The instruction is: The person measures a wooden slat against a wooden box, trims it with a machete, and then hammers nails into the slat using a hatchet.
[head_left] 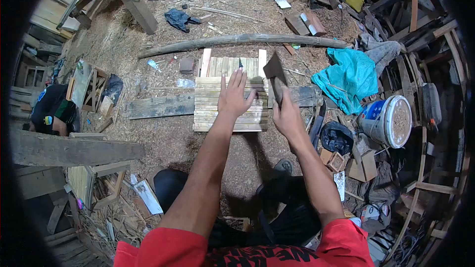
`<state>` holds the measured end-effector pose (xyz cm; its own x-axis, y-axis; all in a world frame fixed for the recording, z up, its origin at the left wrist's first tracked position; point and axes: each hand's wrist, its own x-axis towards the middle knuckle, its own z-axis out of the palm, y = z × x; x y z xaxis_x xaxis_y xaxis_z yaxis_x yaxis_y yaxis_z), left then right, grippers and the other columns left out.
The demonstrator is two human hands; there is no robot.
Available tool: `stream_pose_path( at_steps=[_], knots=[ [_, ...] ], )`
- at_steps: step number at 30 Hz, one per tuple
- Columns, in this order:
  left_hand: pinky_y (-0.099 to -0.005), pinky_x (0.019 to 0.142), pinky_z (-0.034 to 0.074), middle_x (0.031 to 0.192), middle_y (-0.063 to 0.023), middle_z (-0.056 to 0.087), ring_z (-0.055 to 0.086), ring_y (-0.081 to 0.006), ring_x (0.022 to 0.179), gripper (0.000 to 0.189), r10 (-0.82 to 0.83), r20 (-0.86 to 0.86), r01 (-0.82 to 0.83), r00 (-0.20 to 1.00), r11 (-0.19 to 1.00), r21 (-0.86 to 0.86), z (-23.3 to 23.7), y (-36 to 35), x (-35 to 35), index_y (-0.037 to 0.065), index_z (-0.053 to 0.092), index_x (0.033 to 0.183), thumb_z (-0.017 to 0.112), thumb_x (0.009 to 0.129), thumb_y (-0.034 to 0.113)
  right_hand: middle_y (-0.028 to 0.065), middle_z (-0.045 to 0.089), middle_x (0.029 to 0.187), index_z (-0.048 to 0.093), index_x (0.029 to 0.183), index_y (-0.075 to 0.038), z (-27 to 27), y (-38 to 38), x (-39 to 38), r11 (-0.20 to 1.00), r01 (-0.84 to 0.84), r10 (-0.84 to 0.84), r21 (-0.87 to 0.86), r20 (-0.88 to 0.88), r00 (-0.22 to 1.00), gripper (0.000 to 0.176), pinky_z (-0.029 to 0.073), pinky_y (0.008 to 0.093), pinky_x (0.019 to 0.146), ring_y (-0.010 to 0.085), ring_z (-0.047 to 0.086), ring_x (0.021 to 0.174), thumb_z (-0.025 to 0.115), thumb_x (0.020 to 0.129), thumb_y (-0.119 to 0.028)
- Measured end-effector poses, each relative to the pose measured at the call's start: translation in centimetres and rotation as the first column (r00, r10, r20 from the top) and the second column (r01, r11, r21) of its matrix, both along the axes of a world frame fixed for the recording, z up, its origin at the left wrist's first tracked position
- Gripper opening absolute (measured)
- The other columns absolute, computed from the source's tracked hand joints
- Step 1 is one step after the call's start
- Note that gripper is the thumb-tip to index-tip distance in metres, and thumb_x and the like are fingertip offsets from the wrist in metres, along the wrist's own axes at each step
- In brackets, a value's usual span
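Observation:
My left hand (234, 94) lies flat on a panel of narrow wooden slats (213, 121), its fingers spread and the thumb out to the right. Closed round the handle of a broad-bladed knife (275, 69), my right hand (289, 118) is beside the panel's right edge. The dark, wide blade points up and away from me, overlapping the panel's right side in this view. Two pale wooden legs (206, 59) stick out at the panel's far end, with more upright slats between them. Under the panel runs a grey plank (161, 106).
A long pole (237, 40) lies across the ground beyond the panel. To the right are a teal cloth (349, 76), a white bucket (396, 121) and a black plastic bag (337, 137). Another person (53, 109) crouches at the left, near a thick beam (74, 149).

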<state>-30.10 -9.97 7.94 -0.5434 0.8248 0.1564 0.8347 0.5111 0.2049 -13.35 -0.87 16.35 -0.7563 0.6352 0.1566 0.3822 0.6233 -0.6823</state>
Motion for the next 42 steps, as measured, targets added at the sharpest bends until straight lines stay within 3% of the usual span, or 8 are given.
stream_pose_path(
  at_steps=[5, 8, 11, 15, 23, 27, 32, 42],
  knots=[
    [-0.0504, 0.121, 0.009, 0.159, -0.0111, 0.026, 0.021, -0.0226, 0.148, 0.073, 0.004, 0.027, -0.005, 1.0, 1.0, 0.007, -0.2, -0.1, 0.1, 0.005, 0.03, 0.151, 0.045, 0.095, 0.05, 0.0365, 0.062, 0.085, 0.046, 0.125, 0.002, 1.8, -0.9, -0.1, 0.994, 0.082, -0.078, -0.072, 0.051, 0.996, 0.037, 0.048, 0.0589, 0.072, 0.0553, 0.06, 0.082, 0.055, 0.09, -0.007],
    [-0.0499, 0.121, 0.006, 0.16, -0.0103, 0.023, 0.018, -0.0211, 0.149, 0.075, 0.013, 0.043, -0.011, 0.999, 0.999, -0.031, 0.3, 0.0, 0.1, 0.005, 0.027, 0.152, 0.042, 0.095, 0.052, 0.0355, 0.063, 0.089, 0.048, 0.126, 0.002, 4.3, -1.6, -0.9, 0.998, -0.008, -0.012, -0.058, -0.331, 0.943, 0.038, 0.05, 0.0571, 0.071, 0.0537, 0.061, 0.082, 0.056, 0.089, -0.004],
    [-0.05, 0.121, 0.008, 0.16, -0.0104, 0.024, 0.018, -0.0211, 0.149, 0.075, 0.006, 0.036, -0.005, 0.999, 1.0, -0.021, -0.3, 0.0, 0.0, 0.005, 0.027, 0.152, 0.042, 0.096, 0.052, 0.0352, 0.064, 0.093, 0.043, 0.128, 0.003, 3.9, -1.7, -0.6, 0.985, -0.005, 0.053, 0.171, -0.279, 0.959, 0.041, 0.051, 0.0529, 0.074, 0.0545, 0.06, 0.091, 0.057, 0.091, -0.005],
    [-0.0496, 0.121, 0.009, 0.16, -0.011, 0.024, 0.02, -0.0221, 0.149, 0.073, 0.0, 0.016, 0.0, 1.0, 1.0, 0.008, -0.2, 0.2, 0.1, 0.004, 0.029, 0.151, 0.044, 0.096, 0.049, 0.0361, 0.063, 0.09, 0.043, 0.129, 0.002, -1.1, -0.1, 0.4, 0.997, 0.02, -0.016, -0.075, 0.048, 0.999, 0.04, 0.049, 0.0594, 0.071, 0.0549, 0.06, 0.086, 0.054, 0.091, -0.006],
    [-0.0496, 0.121, 0.01, 0.159, -0.0114, 0.026, 0.021, -0.022, 0.148, 0.073, -0.002, 0.048, -0.001, 0.999, 0.998, 0.06, -0.6, -0.1, 0.2, 0.004, 0.031, 0.15, 0.047, 0.093, 0.047, 0.0357, 0.063, 0.089, 0.043, 0.128, 0.002, 0.7, -0.8, 0.1, 0.999, 0.007, -0.001, 0.039, -0.155, 0.988, 0.04, 0.049, 0.058, 0.073, 0.0549, 0.06, 0.087, 0.054, 0.092, -0.009],
    [-0.0495, 0.121, 0.009, 0.159, -0.0119, 0.028, 0.022, -0.0225, 0.148, 0.073, -0.011, -0.011, 0.012, 1.0, 0.999, 0.038, -0.8, -0.1, 0.4, 0.004, 0.031, 0.15, 0.047, 0.094, 0.048, 0.0363, 0.062, 0.088, 0.044, 0.121, 0.003, -1.5, -0.1, 0.5, 0.996, -0.012, 0.026, -0.086, 0.161, 0.987, 0.036, 0.049, 0.0593, 0.072, 0.054, 0.06, 0.086, 0.059, 0.088, -0.006],
    [-0.0497, 0.121, 0.009, 0.158, -0.012, 0.029, 0.024, -0.0228, 0.148, 0.073, -0.004, -0.005, 0.004, 1.0, 0.999, 0.048, -0.5, -0.1, 0.3, 0.004, 0.032, 0.15, 0.046, 0.095, 0.05, 0.0327, 0.063, 0.09, 0.053, 0.117, 0.002, 3.0, -1.4, -0.4, 0.999, 0.016, -0.005, 0.037, -0.283, 0.959, 0.03, 0.051, 0.0532, 0.074, 0.0504, 0.061, 0.088, 0.058, 0.088, -0.002],
    [-0.0487, 0.121, 0.009, 0.157, -0.0137, 0.032, 0.025, -0.0242, 0.147, 0.073, -0.014, 0.033, 0.012, 0.999, 0.998, 0.057, -0.3, 0.2, 0.1, 0.001, 0.033, 0.149, 0.047, 0.095, 0.047, 0.0292, 0.063, 0.077, 0.052, 0.115, 0.003, -1.8, 0.6, 1.2, 0.945, 0.246, -0.259, -0.216, -0.032, 0.965, 0.035, 0.051, 0.0511, 0.072, 0.0489, 0.063, 0.078, 0.061, 0.093, -0.022]
  ],
)
